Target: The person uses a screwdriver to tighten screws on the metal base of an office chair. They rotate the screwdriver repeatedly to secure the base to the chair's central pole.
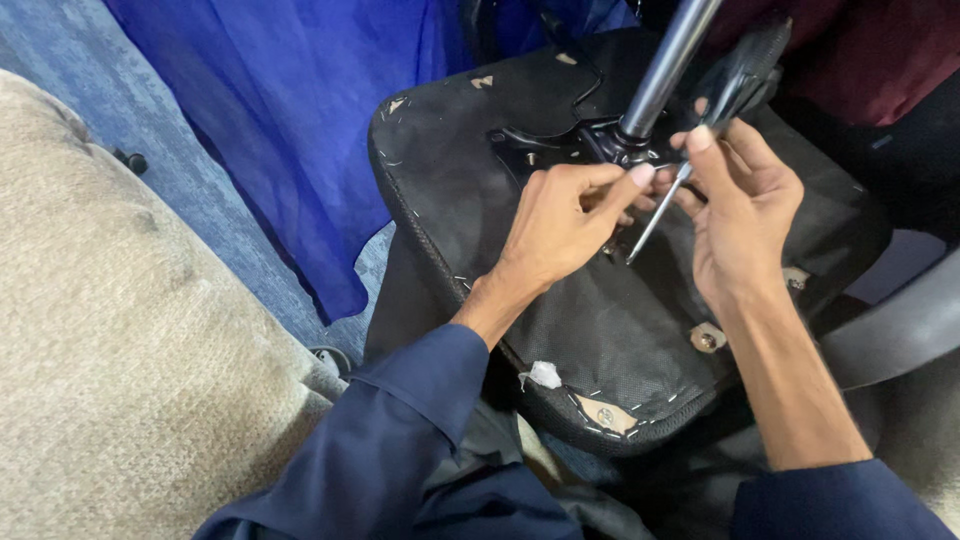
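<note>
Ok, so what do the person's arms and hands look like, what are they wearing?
Both arms wear dark navy blue long sleeves, pushed up so the forearms are bare. The left hand and right hand are bare: no gloves, rings, watch or wristbands visible.

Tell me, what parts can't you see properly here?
Head view:
- Screwdriver tip: too small, half hidden beside the left hand.
- Its handle: blurred above the right hand.
- Metal post: cut off by the top edge.
- Chair seat underside: its middle hidden by both hands.
</note>
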